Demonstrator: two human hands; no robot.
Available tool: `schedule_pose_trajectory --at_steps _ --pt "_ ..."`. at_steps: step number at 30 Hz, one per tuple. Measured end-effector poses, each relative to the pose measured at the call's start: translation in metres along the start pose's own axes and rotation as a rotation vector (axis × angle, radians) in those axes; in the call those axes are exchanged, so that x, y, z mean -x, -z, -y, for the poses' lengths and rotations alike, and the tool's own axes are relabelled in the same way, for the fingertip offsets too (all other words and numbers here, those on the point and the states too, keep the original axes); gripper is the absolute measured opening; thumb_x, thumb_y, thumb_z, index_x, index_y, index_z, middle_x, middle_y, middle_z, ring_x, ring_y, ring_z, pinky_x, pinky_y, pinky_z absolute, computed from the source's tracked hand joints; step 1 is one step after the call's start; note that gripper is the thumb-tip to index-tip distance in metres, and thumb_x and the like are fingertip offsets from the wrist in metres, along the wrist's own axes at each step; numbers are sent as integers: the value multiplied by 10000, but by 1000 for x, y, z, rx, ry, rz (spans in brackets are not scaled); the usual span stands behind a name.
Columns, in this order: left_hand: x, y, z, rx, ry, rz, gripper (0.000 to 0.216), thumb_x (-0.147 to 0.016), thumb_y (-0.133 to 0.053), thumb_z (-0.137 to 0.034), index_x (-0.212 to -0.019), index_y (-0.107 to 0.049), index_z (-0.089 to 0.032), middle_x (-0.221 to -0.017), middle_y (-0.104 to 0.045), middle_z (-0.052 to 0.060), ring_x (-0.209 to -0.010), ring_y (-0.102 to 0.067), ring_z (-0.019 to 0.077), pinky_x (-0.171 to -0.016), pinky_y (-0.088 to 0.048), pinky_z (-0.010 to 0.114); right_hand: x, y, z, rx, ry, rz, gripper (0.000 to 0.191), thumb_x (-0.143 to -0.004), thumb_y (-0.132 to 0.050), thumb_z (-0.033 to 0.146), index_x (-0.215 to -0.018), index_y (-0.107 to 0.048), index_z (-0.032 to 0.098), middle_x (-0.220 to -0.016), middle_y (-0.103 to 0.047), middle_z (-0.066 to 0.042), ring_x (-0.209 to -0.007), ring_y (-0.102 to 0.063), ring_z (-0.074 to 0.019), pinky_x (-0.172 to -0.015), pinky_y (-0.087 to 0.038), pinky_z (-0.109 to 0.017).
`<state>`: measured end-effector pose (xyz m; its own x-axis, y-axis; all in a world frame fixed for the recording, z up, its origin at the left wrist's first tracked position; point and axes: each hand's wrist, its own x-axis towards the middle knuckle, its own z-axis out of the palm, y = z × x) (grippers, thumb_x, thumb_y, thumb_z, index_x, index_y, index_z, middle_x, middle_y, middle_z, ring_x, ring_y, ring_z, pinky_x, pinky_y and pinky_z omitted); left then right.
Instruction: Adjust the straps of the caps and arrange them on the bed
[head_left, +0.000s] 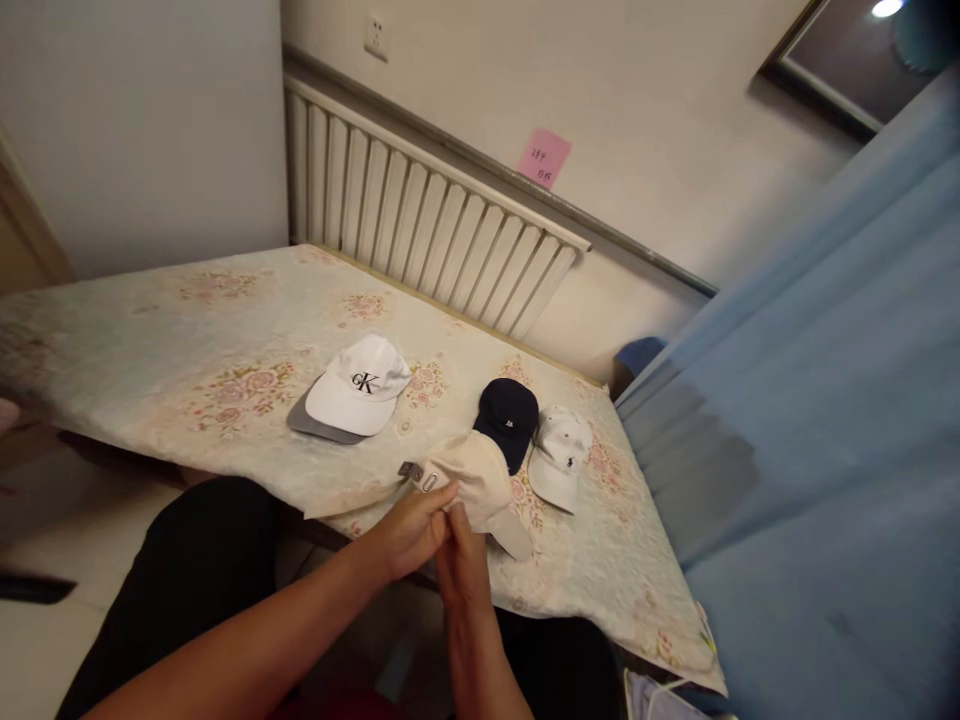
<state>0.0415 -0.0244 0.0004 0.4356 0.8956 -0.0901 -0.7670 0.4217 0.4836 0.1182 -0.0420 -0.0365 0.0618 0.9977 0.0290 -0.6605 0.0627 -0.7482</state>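
A person's left hand (415, 528) and right hand (463, 555) are holding a beige cap (480, 470) by its edge, over the near side of a desk (247, 300) that is wearing a flowered covering. The left hand is pinching the edge with its thumb lying on top, while the right hand is pressing up beside it, its thumb pointing toward the far side; each grip is sitting narrow on the fabric, with several fingers hiding from view. From the grip, the beige cap is extending toward the far right, its brim sloping to the near right and its strap (429, 482) pointing left. Whether the brim is touching the desk, the view is not showing clearly. Just beyond, a dark cap (506, 410) is resting partly behind the beige one, and a cream cap (562, 445) bearing a small emblem is lying beside it on the right. Well apart, to the left, a white cap (367, 375) with black lettering is sitting over a gray brim (326, 428). A radiator (427, 215) is lining the far wall below a pink note (544, 157), and a blue curtain (810, 420) is hanging at right.
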Motion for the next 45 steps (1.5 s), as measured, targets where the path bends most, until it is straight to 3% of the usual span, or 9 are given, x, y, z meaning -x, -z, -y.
schedule_pose_trajectory --at_steps 8,12,14,19,23,27,33,39,45 --pt "10 21 16 -350 -19 -165 179 -754 -720 -265 -880 -730 -138 -914 -727 112 -876 -657 208 -820 -504 303 -17 5 11 3 -72 -261 385 -804 -626 383 -1075 -634 110 -925 -742 -96 -833 -705 -215 -862 -546 -401" --pt "14 52 24 -447 26 -296 174 -699 -757 -278 -793 -703 -142 -722 -688 57 -609 -602 143 -581 -462 245 -23 1 24 -61 57 -276 387 -800 -634 316 -1141 -600 136 -1041 -725 -83 -960 -682 -194 -937 -511 -373" --pt "16 67 25 -445 8 -356 146 -688 -761 -259 -720 -669 -150 -667 -662 28 -571 -581 127 -564 -444 232 -25 -3 30 -83 105 -289 415 -792 -639 279 -1179 -581 143 -1102 -708 -84 -1027 -660 -192 -977 -486 -375" --pt "21 86 17 -522 -256 -440 258 -657 -771 -219 -882 -654 -171 -644 -609 -20 -582 -554 140 -564 -413 237 -27 -6 35 -95 93 -265 455 -804 -635 276 -1226 -559 124 -1110 -704 -109 -1081 -638 -204 -993 -477 -404" --pt "26 77 -1 -677 -423 -453 442 -669 -756 -192 -1091 -625 -191 -732 -605 -16 -657 -544 155 -634 -427 247 -27 -7 36 -101 86 -265 459 -809 -635 278 -1235 -555 126 -1112 -705 -111 -1093 -633 -206 -998 -475 -418" --pt "30 62 -20 -786 -602 -474 318 -682 -733 -149 -987 -706 -236 -977 -600 32 -953 -530 208 -858 -412 237 -28 -9 42 -104 55 -260 427 -814 -622 294 -1204 -580 124 -1134 -696 -112 -1102 -627 -208 -1026 -447 -427" --pt "31 48 -31 -846 -570 -329 113 -786 -638 -187 -867 -708 -224 -842 -586 18 -695 -516 177 -708 -412 250 -24 -17 53 -119 29 -186 390 -825 -590 313 -1178 -604 147 -1161 -685 -106 -1132 -607 -218 -1041 -420 -453" --pt "28 32 -30 -922 -644 -235 110 -813 -606 -199 -843 -712 -211 -869 -587 38 -657 -487 162 -703 -400 261 -17 -22 58 -99 82 -106 425 -767 -647 240 -1184 -590 182 -1126 -695 -82 -1054 -636 -213 -995 -449 -453" --pt "22 18 -30 -1044 -519 -106 164 -868 -532 -259 -926 -678 -212 -828 -660 21 -696 -560 162 -700 -430 253 -11 -21 61 6 -2 1 322 -717 -712 215 -1024 -625 171 -915 -721 -45 -825 -671 -180 -791 -533 -360"
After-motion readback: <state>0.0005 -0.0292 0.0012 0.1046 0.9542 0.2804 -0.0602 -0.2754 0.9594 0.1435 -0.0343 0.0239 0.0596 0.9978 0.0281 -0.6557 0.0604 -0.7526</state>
